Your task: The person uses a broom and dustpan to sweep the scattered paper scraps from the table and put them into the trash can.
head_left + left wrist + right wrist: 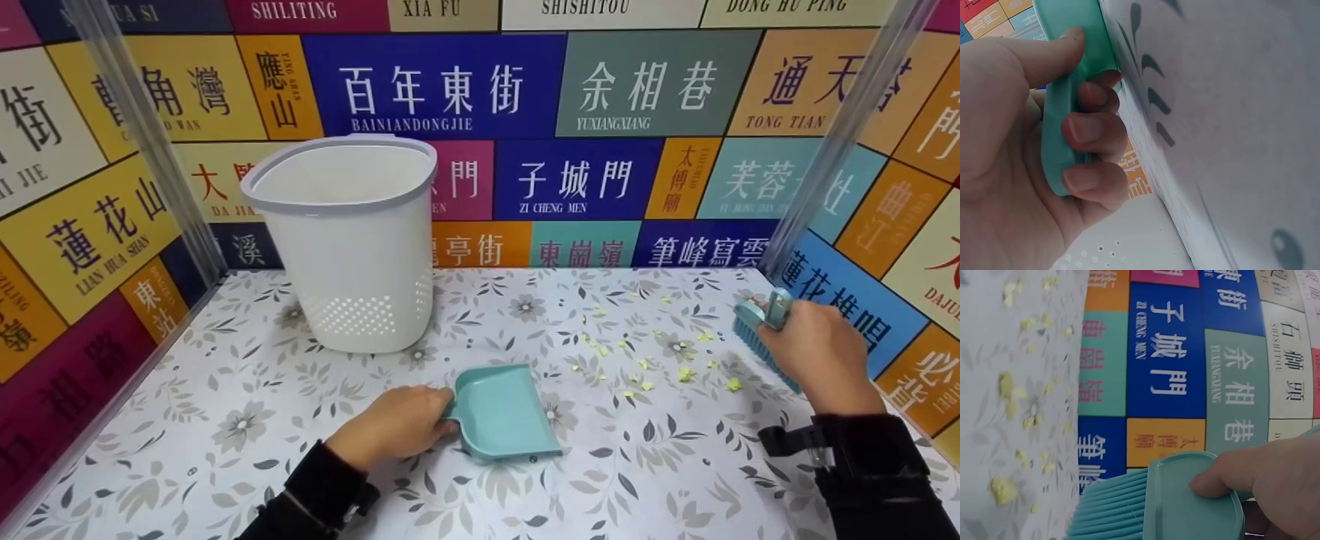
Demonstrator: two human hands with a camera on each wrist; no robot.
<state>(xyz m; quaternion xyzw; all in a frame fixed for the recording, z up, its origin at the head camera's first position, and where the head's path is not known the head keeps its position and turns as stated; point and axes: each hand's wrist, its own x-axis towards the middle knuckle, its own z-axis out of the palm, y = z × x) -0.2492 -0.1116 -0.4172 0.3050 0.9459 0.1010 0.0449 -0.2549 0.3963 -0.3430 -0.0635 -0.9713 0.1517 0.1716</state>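
My left hand (401,424) grips the handle (1060,138) of a teal dustpan (501,411), its fingers curled round it in the left wrist view. The pan lies on the floral tabletop, its wide edge facing right. At the far right my right hand (821,352) holds a teal hand brush (1193,498), thumb on its top and bristles (1109,506) turned toward the surface. Between brush and dustpan lie several scattered yellow scraps (686,373), the larger ones closer to the brush.
A white bin (360,262) with a grey rim and small holes stands at the back left. Walls covered in coloured panels with writing (435,86) close off the back and both sides. Clear corner posts (840,135) rise where the walls meet.
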